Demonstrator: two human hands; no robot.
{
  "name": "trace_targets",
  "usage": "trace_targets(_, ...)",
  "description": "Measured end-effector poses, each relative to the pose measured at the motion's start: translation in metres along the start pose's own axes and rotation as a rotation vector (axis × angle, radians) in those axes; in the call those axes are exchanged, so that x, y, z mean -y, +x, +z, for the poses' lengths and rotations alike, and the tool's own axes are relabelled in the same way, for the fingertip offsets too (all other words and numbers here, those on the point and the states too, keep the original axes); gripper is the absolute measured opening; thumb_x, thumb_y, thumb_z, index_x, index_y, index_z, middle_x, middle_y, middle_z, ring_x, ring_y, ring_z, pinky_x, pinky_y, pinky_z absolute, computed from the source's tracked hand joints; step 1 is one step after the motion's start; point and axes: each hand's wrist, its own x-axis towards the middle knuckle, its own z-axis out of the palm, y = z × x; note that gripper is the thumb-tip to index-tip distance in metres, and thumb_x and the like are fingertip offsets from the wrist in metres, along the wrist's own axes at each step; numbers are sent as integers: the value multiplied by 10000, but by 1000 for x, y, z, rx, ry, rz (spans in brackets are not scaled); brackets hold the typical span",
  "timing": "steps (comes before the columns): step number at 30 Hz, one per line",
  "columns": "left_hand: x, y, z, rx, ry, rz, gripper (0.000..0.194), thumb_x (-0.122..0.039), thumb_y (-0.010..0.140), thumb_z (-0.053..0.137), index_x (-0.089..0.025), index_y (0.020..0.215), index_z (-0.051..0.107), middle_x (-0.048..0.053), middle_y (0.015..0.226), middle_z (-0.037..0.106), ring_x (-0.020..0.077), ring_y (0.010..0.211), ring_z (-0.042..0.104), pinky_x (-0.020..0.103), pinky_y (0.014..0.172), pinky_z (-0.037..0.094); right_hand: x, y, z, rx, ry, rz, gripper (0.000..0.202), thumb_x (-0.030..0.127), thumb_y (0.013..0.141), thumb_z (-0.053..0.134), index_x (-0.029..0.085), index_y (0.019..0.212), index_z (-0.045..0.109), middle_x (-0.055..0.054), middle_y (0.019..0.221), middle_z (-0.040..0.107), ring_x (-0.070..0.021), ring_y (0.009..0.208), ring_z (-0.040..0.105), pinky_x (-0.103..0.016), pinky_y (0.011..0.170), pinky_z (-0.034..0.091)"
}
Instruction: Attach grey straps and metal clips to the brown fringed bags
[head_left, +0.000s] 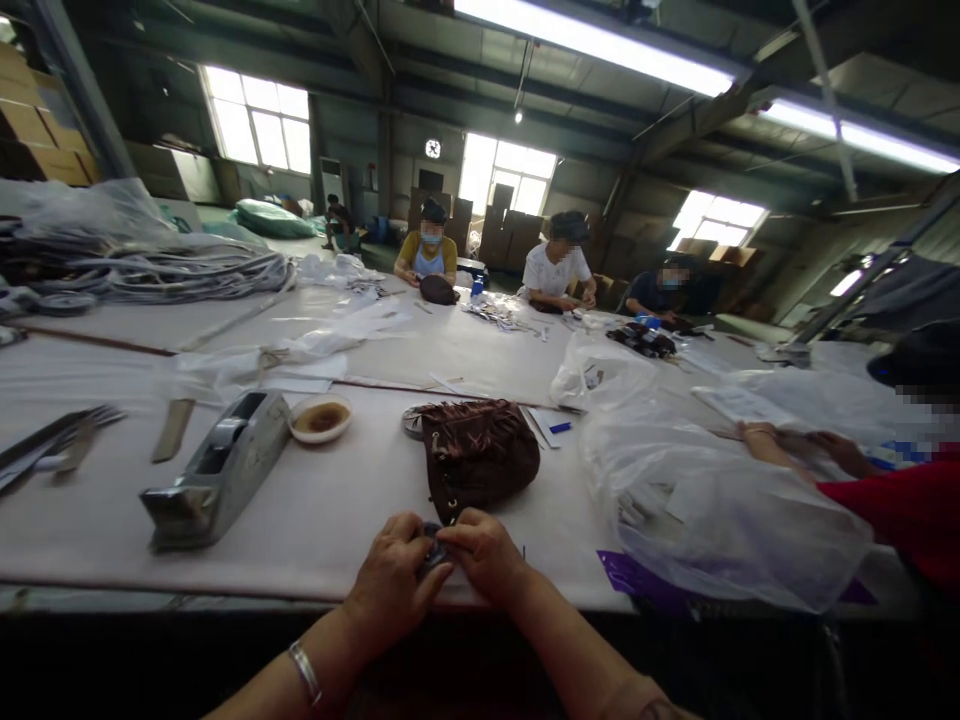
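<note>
At the table's near edge, my left hand (394,565) is closed around a small dark grey item (433,546) whose kind I cannot make out. My right hand (484,553) pinches the same item from the other side, and the fingers of both hands hide much of it. Just beyond them lies a dark brown fringed bag (491,462) with metal eyelets along its edge. A grey round thing (412,422) sits against the bag's left side. To the left stand a grey tape dispenser (225,470) and a shallow white bowl (321,418) with brown stuff in it.
On the right, clear plastic bags (697,500) cover a purple sheet (637,578). A person in a red sleeve (892,500) reaches in there. Metal tools (56,440) lie far left, below bundled pale cords (172,270). Several people work across the table (360,540).
</note>
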Motion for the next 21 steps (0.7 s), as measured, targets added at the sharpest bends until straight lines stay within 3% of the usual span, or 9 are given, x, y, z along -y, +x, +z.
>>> trace_targets(5,2,5,11,-52,41,-83,171,-244,888,580,-172,749,647,72,833,548,221,844,548,372,789,490,-6,5,-2,7,79,0,207,162,874,611,219,1006,761,-43,864,663,-156,785,633,-254,732,508)
trace_targets(10,-1,4,13,-44,49,-119,136,-257,856,631,-154,767,640,83,878,559,225,903,539,379,847,471,-8,-9,-6,-199,9,144,180,178,921,533,187,1000,695,-68,932,681,-181,871,634,-299,831,498)
trace_targets(15,-5,3,11,-28,39,-144,168,-280,880,623,-148,779,644,86,898,560,224,907,523,387,854,454,1,-18,-3,-105,-76,165,117,236,897,599,185,942,694,-67,914,679,-205,890,612,-330,850,471)
trace_targets(21,-4,3,8,-29,-31,-147,195,-298,886,633,-147,763,642,80,889,552,221,911,513,384,854,447,8,-6,5,-81,-104,208,112,180,866,588,186,790,669,-42,802,650,-186,805,586,-301,780,433)
